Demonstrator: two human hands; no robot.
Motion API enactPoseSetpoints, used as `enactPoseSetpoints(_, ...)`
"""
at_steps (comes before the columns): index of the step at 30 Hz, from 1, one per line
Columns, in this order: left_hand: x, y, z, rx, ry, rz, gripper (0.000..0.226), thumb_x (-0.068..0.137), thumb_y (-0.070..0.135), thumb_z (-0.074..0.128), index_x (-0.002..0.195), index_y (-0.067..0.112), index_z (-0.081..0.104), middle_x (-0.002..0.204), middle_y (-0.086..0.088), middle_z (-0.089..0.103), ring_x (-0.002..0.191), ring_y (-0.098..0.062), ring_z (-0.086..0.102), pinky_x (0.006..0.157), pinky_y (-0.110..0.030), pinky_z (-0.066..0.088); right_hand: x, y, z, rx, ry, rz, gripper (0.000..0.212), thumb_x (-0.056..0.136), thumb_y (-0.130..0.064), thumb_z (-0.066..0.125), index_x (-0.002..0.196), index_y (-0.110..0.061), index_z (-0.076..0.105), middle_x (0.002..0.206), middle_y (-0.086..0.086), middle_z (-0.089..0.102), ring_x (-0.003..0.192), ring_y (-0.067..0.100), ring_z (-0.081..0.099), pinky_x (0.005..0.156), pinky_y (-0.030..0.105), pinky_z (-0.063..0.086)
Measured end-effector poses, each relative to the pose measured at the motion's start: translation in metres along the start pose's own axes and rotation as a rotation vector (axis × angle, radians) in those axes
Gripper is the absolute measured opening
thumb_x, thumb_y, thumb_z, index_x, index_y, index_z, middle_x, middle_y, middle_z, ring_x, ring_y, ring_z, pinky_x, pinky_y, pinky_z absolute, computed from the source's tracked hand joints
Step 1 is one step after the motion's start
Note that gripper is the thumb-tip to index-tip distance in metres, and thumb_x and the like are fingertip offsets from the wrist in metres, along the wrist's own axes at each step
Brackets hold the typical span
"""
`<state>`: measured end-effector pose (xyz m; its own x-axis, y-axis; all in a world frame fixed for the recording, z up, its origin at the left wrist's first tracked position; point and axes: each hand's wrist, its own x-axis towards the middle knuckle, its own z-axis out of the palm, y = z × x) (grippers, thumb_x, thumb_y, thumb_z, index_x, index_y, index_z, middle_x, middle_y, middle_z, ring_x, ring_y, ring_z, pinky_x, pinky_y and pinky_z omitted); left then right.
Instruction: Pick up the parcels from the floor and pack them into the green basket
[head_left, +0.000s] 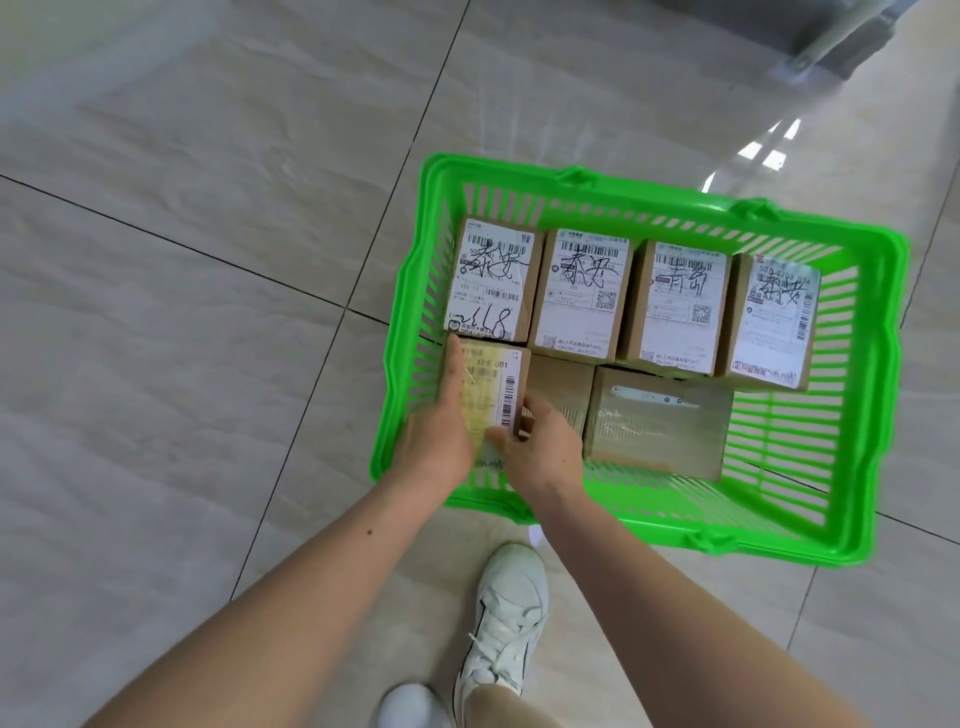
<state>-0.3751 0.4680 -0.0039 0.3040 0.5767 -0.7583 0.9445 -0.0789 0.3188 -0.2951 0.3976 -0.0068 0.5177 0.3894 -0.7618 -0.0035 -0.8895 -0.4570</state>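
Observation:
The green basket (810, 540) stands on the tiled floor. Along its far side lie several labelled cardboard parcels in a row (582, 291). In the near left corner sits another labelled parcel (498, 384), held between both hands: my left hand (441, 426) lies flat against its left side, my right hand (540, 447) grips its near right corner. To its right a plain brown parcel (563, 387) is partly hidden. Further right lies a taped parcel (657, 418).
Pale floor tiles with dark joints (208, 312) surround the basket. My white shoe (506, 618) stands just before the basket's near rim, a second shoe (410, 706) behind it. A grey object on a metal frame (831, 41) is at the top right.

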Motion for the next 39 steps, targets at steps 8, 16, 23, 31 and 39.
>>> enactPoseSetpoints(8,-0.056,0.008,-0.026,0.039,0.084,-0.027,0.056,0.099,0.019,0.039,0.151,0.019,0.02,0.126,-0.023,0.059,0.113,-0.041,0.056,0.087,-0.044,0.045,-0.061,-0.01,-0.04,0.029,0.016,0.056,0.049,0.09,-0.026,0.064,0.133,-0.007,0.05,0.132,0.011,0.062,0.118,0.028,0.06,0.1,0.038,0.045)
enactPoseSetpoints(16,-0.142,0.03,-0.068,0.047,0.086,-0.001,0.024,0.098,0.025,0.038,0.11,0.017,0.057,0.119,-0.013,0.064,0.109,-0.036,0.057,0.089,-0.042,0.049,-0.158,-0.009,-0.096,0.154,0.125,0.048,0.033,0.092,-0.022,0.058,0.122,-0.01,0.062,0.121,0.005,0.068,0.115,0.022,0.061,0.096,0.028,0.043)
enactPoseSetpoints(23,-0.227,0.058,-0.065,0.019,0.085,0.092,0.02,0.095,0.028,0.045,0.099,0.018,0.062,0.11,-0.007,0.068,0.106,-0.032,0.06,0.088,-0.038,0.05,-0.253,0.022,-0.136,0.308,0.183,0.029,0.033,0.089,-0.02,0.058,0.12,-0.012,0.065,0.115,0.003,0.07,0.111,0.018,0.063,0.099,0.031,0.047)
enactPoseSetpoints(31,-0.301,0.121,0.002,0.029,-0.047,0.198,0.016,0.087,0.029,0.052,0.088,0.02,0.065,0.094,-0.003,0.073,0.096,-0.028,0.066,0.086,-0.038,0.053,-0.326,0.113,-0.199,0.488,0.33,0.139,0.034,0.088,-0.022,0.058,0.121,-0.019,0.064,0.11,-0.002,0.069,0.104,0.016,0.064,0.094,0.028,0.048)
enactPoseSetpoints(39,-0.365,0.195,0.133,0.111,-0.194,0.272,0.023,0.076,0.04,0.05,0.08,0.021,0.064,0.09,0.001,0.074,0.093,-0.025,0.069,0.087,-0.041,0.055,-0.363,0.263,-0.261,0.642,0.426,0.295,0.031,0.087,-0.023,0.057,0.117,-0.021,0.064,0.107,-0.004,0.068,0.098,0.018,0.066,0.095,0.038,0.052)
